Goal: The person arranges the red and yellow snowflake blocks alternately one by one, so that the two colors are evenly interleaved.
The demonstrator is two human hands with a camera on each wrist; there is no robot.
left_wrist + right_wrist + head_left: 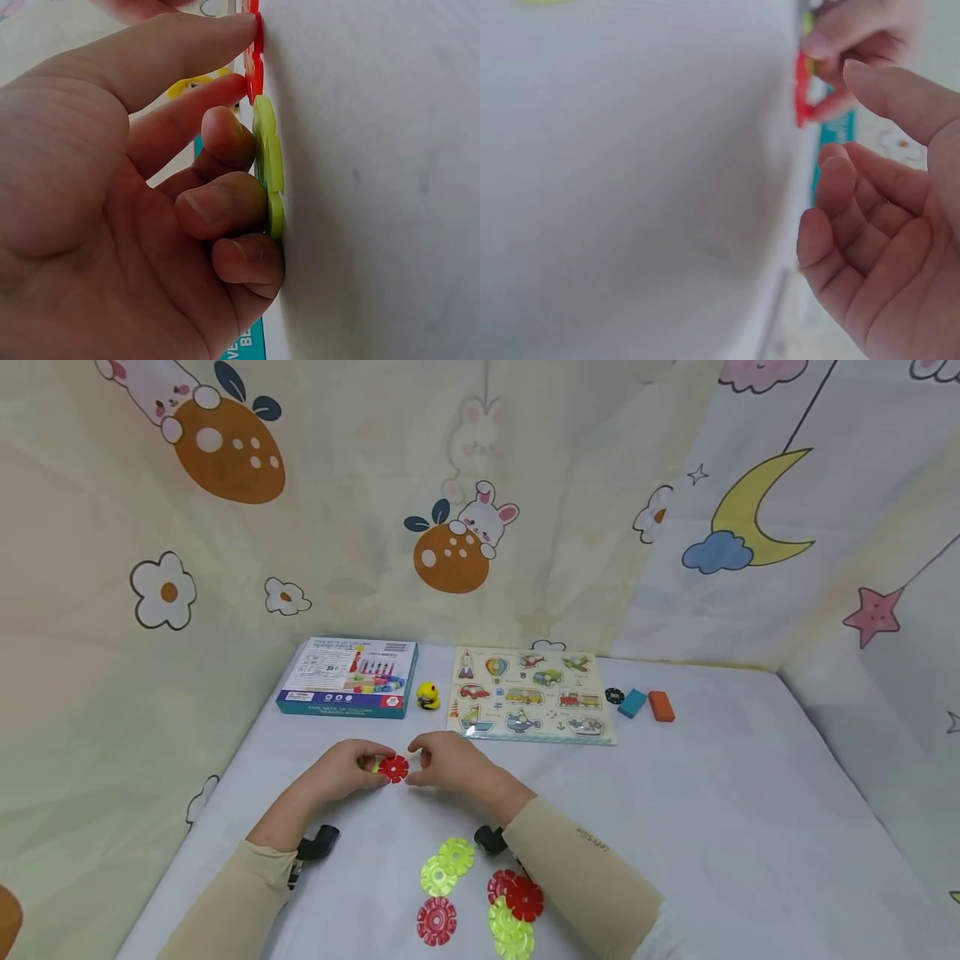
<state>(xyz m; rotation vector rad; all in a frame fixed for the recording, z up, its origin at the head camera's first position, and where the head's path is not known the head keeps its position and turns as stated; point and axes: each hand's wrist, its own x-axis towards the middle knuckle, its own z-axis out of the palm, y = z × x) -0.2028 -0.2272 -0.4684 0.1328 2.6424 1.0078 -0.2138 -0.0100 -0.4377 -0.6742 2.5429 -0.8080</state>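
A white table (712, 827) is backed by a printed cloth (337, 510). With the held red disc (393, 769) taken as the clock's centre, a loose red disc (437, 921) is seen nearest, toward half past five, with a yellow-green pair (437, 887) just beyond it; a mixed cluster of discs (527, 902) is placed toward half past four. The held red disc is pinched between thumb and forefinger of the left hand (348, 767), and a yellow-green disc (274, 165) just beside it is touched by that hand's curled fingers. Toward three o'clock, the right hand (453, 760) is held near the disc with a wide grip. Farther off, a box (330, 664) is set at eleven o'clock, a yellow toy (428, 696) at one and a picture board (510, 714) at two. Between two and three, a black chip (615, 696), a blue block (632, 703) and an orange block (662, 707) are seen.
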